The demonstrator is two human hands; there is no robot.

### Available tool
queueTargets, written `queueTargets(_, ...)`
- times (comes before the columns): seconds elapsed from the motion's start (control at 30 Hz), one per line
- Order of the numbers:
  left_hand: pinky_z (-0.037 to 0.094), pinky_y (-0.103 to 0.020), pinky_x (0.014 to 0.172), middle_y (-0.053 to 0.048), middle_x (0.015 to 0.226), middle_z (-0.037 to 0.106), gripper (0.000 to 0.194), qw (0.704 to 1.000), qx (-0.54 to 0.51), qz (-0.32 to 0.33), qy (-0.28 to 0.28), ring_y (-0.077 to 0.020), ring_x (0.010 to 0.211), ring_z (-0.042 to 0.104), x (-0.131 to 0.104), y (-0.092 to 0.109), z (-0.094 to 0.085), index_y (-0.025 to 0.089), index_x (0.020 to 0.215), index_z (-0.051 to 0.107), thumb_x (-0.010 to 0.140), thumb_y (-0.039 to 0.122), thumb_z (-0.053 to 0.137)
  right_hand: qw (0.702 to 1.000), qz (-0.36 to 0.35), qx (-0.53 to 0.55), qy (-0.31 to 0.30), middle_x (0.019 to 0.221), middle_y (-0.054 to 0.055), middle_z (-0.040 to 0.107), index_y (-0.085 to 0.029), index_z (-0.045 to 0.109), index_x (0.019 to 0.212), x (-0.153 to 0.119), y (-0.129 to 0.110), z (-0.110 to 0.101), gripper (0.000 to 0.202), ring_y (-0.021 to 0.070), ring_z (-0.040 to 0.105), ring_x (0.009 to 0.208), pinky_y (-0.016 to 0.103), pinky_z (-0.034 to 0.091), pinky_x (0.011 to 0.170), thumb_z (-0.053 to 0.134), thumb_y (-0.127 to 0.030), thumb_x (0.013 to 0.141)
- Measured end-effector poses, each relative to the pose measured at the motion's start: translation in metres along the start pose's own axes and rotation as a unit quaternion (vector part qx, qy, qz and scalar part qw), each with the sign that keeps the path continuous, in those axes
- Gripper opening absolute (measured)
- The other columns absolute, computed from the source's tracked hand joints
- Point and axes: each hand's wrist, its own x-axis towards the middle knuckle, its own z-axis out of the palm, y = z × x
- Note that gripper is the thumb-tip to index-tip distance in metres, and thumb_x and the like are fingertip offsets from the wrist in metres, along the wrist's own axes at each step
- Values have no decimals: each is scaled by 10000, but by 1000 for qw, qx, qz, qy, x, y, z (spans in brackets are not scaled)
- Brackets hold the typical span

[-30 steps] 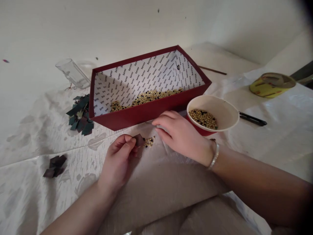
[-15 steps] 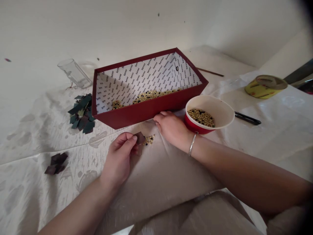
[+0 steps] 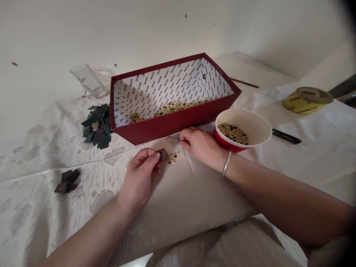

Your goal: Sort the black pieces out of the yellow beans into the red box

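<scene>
Between thumb and fingers, my left hand (image 3: 141,174) pinches a dark brown square piece of paper or card (image 3: 163,155). Beside that piece lies a small heap of pale and black beads or seeds (image 3: 172,158) on the cloth. My right hand (image 3: 201,148), with a silver bangle at the wrist, rests closed on the cloth between the red box (image 3: 167,128) and the bowl (image 3: 263,129). Its fingertips are curled under, so anything in them is hidden. Similar beads or seeds (image 3: 178,108) lie in the box, and more (image 3: 233,134) in the red-and-white bowl.
Dark green pieces (image 3: 97,124) are heaped left of the box, and a few dark brown squares (image 3: 67,181) lie nearer. A clear glass (image 3: 90,81) leans at the back. To the right are a black pen-like object (image 3: 286,136), a yellow tin (image 3: 308,102) and a thin brown stick (image 3: 244,82).
The whole view has shifted slightly, so everything appears a little further right. Both hands keep nearly the same pose, and the brown square stays in my left hand.
</scene>
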Motion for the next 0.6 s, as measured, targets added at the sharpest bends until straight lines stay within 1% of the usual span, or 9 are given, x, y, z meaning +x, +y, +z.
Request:
queueTargets(0.07, 362, -230, 539, 13, 601, 566, 158, 1000, 3, -2, -2, -101, 567, 467, 0, 0, 0, 178, 626, 597, 741, 227, 693, 999, -17, 32, 24, 837, 32, 643, -177, 620, 822, -3, -4, -3, 75, 146, 585, 772, 258, 425, 708, 579, -123, 854)
queueTargets(0.1, 359, -230, 540, 13, 596, 564, 160, 1000, 4, -5, -1, -100, 565, 464, -1, 1, 0, 177, 623, 594, 743, 223, 689, 997, -38, 59, 45, 849, 28, 635, -177, 613, 835, -6, -7, -5, 62, 142, 580, 788, 254, 427, 721, 581, -131, 862)
queueTargets(0.2, 349, -229, 543, 14, 569, 548, 184, 1000, 6, -11, -17, -97, 552, 449, -1, 1, 0, 173, 610, 585, 763, 228, 672, 975, -146, 141, 94, 824, 17, 607, -180, 591, 819, -15, -20, -11, 75, 146, 556, 809, 260, 425, 743, 581, -154, 889)
queueTargets(0.27, 344, -226, 547, 18, 557, 532, 200, 999, 9, -10, -37, -95, 555, 440, -1, 0, -1, 170, 610, 587, 778, 242, 666, 960, -219, 152, 83, 825, 18, 602, -181, 592, 813, -22, -28, -12, 107, 151, 543, 826, 271, 424, 770, 566, -174, 916)
queueTargets(0.3, 344, -225, 550, 20, 556, 526, 200, 999, 9, -10, -45, -94, 558, 438, -1, 0, -1, 169, 615, 592, 782, 248, 668, 957, -241, 144, 72, 834, 21, 601, -181, 597, 817, -24, -31, -11, 117, 154, 538, 832, 275, 424, 781, 558, -184, 927)
queueTargets(0.33, 345, -224, 552, 22, 559, 525, 190, 999, 9, -10, -49, -93, 561, 437, -1, 0, -1, 169, 624, 600, 780, 251, 673, 956, -253, 135, 62, 841, 25, 600, -180, 602, 820, -25, -33, -10, 123, 157, 533, 835, 279, 424, 787, 554, -189, 933)
queueTargets(0.4, 352, -222, 558, 22, 572, 539, 169, 999, 14, -10, -49, -92, 565, 445, -1, 0, -2, 169, 640, 616, 772, 249, 683, 959, -249, 122, 52, 845, 30, 597, -175, 609, 815, -25, -34, -7, 124, 163, 529, 834, 284, 424, 787, 561, -182, 930)
queueTargets(0.5, 363, -220, 564, 18, 589, 568, 161, 999, 20, -8, -43, -90, 568, 459, 0, -1, -3, 169, 642, 625, 773, 243, 680, 967, -218, 120, 60, 826, 33, 593, -160, 607, 797, -24, -33, -4, 110, 168, 529, 828, 287, 421, 778, 588, -153, 906)
queueTargets(0.6, 357, -215, 556, 24, 577, 549, 174, 999, 19, -10, -46, -87, 566, 450, 1, -2, -4, 168, 631, 613, 777, 237, 677, 966, -228, 106, 62, 813, 30, 591, -157, 606, 787, -24, -33, -3, 118, 165, 527, 809, 289, 416, 766, 595, -161, 904)
